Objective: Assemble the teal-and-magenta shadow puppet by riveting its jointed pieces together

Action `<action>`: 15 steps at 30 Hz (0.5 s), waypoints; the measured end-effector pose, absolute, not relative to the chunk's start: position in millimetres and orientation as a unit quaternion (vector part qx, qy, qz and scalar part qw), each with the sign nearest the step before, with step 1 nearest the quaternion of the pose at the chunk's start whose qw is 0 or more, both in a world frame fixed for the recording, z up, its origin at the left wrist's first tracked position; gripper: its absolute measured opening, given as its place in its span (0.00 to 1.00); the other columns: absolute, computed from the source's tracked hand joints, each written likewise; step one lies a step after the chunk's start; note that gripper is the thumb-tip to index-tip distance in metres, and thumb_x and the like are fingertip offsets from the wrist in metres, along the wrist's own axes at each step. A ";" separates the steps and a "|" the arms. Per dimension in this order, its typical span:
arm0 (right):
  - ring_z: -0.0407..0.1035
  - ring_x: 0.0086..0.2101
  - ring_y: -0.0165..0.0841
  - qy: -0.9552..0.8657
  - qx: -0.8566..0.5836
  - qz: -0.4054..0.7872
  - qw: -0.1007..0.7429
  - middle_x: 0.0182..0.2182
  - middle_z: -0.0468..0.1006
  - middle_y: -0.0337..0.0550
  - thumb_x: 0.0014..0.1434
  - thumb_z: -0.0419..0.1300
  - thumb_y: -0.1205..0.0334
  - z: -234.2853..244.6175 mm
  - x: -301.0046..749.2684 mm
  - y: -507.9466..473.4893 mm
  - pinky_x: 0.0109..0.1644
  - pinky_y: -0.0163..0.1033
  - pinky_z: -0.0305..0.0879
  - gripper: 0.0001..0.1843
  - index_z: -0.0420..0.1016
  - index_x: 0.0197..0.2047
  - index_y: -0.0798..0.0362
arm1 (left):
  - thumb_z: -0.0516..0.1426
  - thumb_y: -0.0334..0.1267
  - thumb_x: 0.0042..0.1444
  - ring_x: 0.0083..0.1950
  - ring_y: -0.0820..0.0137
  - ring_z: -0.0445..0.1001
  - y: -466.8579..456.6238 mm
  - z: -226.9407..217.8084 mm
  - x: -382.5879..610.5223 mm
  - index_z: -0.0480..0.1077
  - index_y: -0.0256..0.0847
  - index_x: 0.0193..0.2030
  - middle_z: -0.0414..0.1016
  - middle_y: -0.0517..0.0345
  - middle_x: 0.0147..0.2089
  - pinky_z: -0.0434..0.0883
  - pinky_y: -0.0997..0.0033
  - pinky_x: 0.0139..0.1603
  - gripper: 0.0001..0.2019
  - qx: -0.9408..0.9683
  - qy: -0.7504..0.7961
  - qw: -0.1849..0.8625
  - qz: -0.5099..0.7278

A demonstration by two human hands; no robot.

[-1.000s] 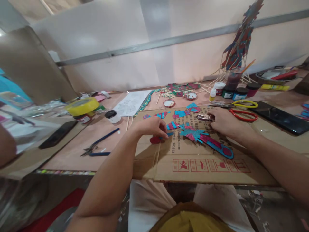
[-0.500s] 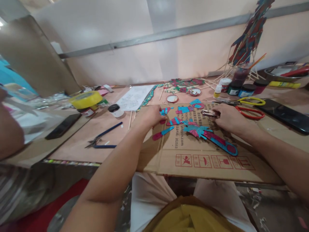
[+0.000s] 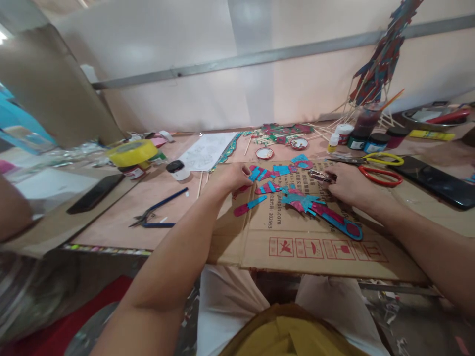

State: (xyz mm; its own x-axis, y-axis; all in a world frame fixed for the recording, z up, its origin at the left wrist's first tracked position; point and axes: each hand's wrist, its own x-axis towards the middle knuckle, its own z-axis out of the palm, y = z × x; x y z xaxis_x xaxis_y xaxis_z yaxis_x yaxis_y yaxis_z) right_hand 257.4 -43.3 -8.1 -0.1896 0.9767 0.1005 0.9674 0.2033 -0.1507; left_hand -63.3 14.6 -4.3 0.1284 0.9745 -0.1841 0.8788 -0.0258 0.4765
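Note:
My left hand (image 3: pixel 239 179) pinches a magenta-and-blue striped cut-out piece (image 3: pixel 257 173) at its left end, against the cardboard sheet (image 3: pixel 256 247). Another striped piece (image 3: pixel 267 187) and a short magenta-and-blue strip (image 3: pixel 250 205) lie just below it. To the right is a larger jointed cut-out figure (image 3: pixel 302 199) with a long limb reaching toward the lower right. My right hand (image 3: pixel 347 184) has its fingers closed on a small shiny metal tool (image 3: pixel 319 175), its exact kind unclear. The tool's tip points left, near a blue piece with a ring shape (image 3: pixel 302 161).
Scissors (image 3: pixel 382 165) and a black phone (image 3: pixel 438 183) are right of my right hand, with paint jars (image 3: pixel 376 143) behind. Blue-handled cutting pliers (image 3: pixel 158 210), a small lidded jar (image 3: pixel 178 170) and yellow tape (image 3: pixel 131 152) are at left. A person's arm (image 3: pixel 15 207) rests farther left.
The striped piece in my left hand has shifted right and now shows more of its stripes, close to the figure. My right hand keeps the metal tool nearly in place. The view has shifted slightly.

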 end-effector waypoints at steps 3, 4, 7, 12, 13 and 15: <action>0.72 0.32 0.39 -0.759 -0.643 0.048 0.092 0.34 0.81 0.48 0.60 0.57 0.57 -8.3 259.0 -42.0 0.34 0.38 0.60 0.10 0.77 0.34 0.51 | 0.64 0.35 0.45 0.27 0.69 0.72 13.6 0.8 -65.5 0.76 0.41 0.35 0.75 0.60 0.25 0.64 0.72 0.29 0.09 0.730 0.626 0.247 0.119; 0.72 0.32 0.39 -0.758 -0.644 0.051 0.093 0.33 0.81 0.47 0.60 0.57 0.57 -8.4 259.5 -41.6 0.34 0.38 0.60 0.10 0.77 0.34 0.51 | 0.64 0.35 0.45 0.28 0.70 0.71 13.4 2.8 -67.0 0.77 0.41 0.35 0.75 0.60 0.26 0.64 0.73 0.30 0.08 0.740 0.612 0.247 0.132; 0.72 0.33 0.39 -0.763 -0.639 0.051 0.088 0.33 0.81 0.47 0.59 0.58 0.60 -8.7 260.0 -40.5 0.34 0.38 0.60 0.08 0.77 0.33 0.51 | 0.61 0.36 0.47 0.28 0.72 0.69 13.2 9.0 -72.0 0.78 0.41 0.32 0.73 0.60 0.26 0.63 0.73 0.29 0.06 0.756 0.576 0.269 0.158; 0.71 0.33 0.39 -0.775 -0.626 0.039 0.073 0.31 0.80 0.47 0.56 0.58 0.65 -7.5 257.5 -41.5 0.34 0.38 0.60 0.06 0.75 0.29 0.51 | 0.59 0.34 0.46 0.28 0.72 0.69 14.9 11.3 -78.0 0.77 0.41 0.29 0.74 0.60 0.27 0.64 0.73 0.30 0.05 0.752 0.568 0.302 0.142; 0.71 0.33 0.39 -0.778 -0.623 0.038 0.072 0.31 0.80 0.47 0.56 0.58 0.65 -7.3 257.0 -42.0 0.34 0.38 0.60 0.06 0.75 0.29 0.51 | 0.59 0.34 0.46 0.28 0.72 0.70 15.2 10.2 -78.1 0.77 0.41 0.30 0.75 0.60 0.27 0.64 0.73 0.30 0.05 0.753 0.569 0.300 0.142; 0.71 0.33 0.39 -0.782 -0.617 0.039 0.074 0.32 0.80 0.48 0.55 0.58 0.66 -7.1 256.3 -42.9 0.35 0.38 0.60 0.06 0.75 0.28 0.51 | 0.60 0.35 0.45 0.29 0.71 0.71 15.2 7.9 -77.4 0.78 0.41 0.33 0.75 0.60 0.27 0.65 0.74 0.30 0.08 0.751 0.569 0.300 0.150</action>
